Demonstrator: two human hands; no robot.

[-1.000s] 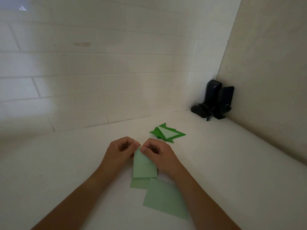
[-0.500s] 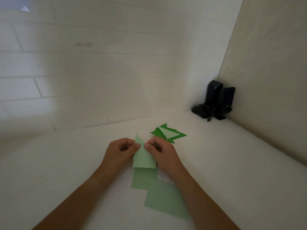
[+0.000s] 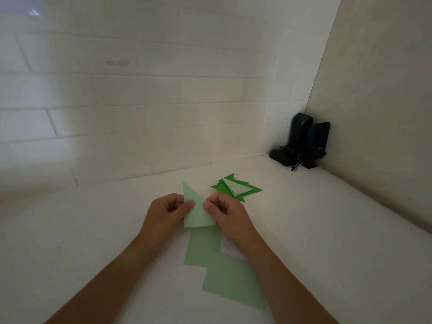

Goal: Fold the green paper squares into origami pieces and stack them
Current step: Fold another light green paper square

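Head view shows left hand [image 3: 164, 212] and right hand [image 3: 225, 212] pinching a folded triangle [image 3: 197, 210] by its edges, likely to crease it, with the stack [image 3: 236, 188] just far-right and flat squares [image 3: 230, 278] near.

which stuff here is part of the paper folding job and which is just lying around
Part of the job:
- folded green triangle, pinched by left hand and right hand
- flat green paper squares below the hands
- stack of folded pieces

Lying about:
- black devices in the corner
- speckled white sheet under the right wrist
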